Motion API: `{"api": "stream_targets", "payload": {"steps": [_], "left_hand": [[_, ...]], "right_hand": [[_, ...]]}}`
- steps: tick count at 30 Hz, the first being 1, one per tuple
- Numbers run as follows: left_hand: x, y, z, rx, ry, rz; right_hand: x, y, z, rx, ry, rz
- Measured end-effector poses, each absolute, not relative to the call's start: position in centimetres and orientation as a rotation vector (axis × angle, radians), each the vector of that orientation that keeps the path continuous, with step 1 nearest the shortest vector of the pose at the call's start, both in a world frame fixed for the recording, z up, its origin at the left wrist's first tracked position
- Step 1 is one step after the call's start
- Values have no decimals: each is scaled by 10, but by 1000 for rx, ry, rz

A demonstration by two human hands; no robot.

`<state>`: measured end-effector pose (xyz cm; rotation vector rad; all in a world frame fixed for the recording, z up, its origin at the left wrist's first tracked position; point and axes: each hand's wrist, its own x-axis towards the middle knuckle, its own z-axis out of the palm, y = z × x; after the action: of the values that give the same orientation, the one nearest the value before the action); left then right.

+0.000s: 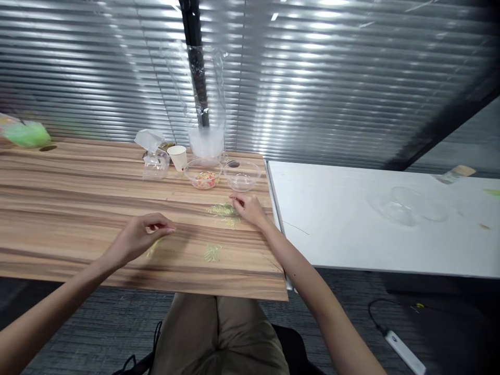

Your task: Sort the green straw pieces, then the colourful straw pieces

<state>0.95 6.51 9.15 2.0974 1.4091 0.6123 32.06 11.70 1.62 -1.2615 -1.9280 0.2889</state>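
Note:
My left hand [142, 237] hovers over the wooden table with thumb and fingertips pinched together; whatever is between them is too small to make out. Below it lies a small bit of yellow-green strands [153, 248], partly hidden by the hand. My right hand [249, 209] is closed at the right edge of a larger heap of thin yellow-green strands [222, 210], and its fingertips hide what they grip, if anything. Between and nearer to me is a small loose bunch of pale green strands [212, 253]. Beyond my right hand stands a clear empty bowl [242, 179].
A clear bowl of small red and yellow pieces [205, 180] stands beside a paper cup [178, 157], a clear plastic container [156, 165] and a tall clear bag [207, 140]. A white table [336, 234] adjoins on the right, with clear lids [417, 203].

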Motion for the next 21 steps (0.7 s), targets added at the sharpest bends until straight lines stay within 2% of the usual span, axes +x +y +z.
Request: {"api": "stream_targets", "payload": {"steps": [5, 10, 21], "left_hand": [[-46, 62, 84, 2018, 1667, 725], [-58, 56, 59, 1949, 1822, 910], [-50, 51, 39, 2091, 1581, 965]], "right_hand": [[320, 117, 15, -1241, -1922, 313], [321, 120, 10, -1222, -1913, 330], [318, 127, 8, -1248, -1906, 285]]}}
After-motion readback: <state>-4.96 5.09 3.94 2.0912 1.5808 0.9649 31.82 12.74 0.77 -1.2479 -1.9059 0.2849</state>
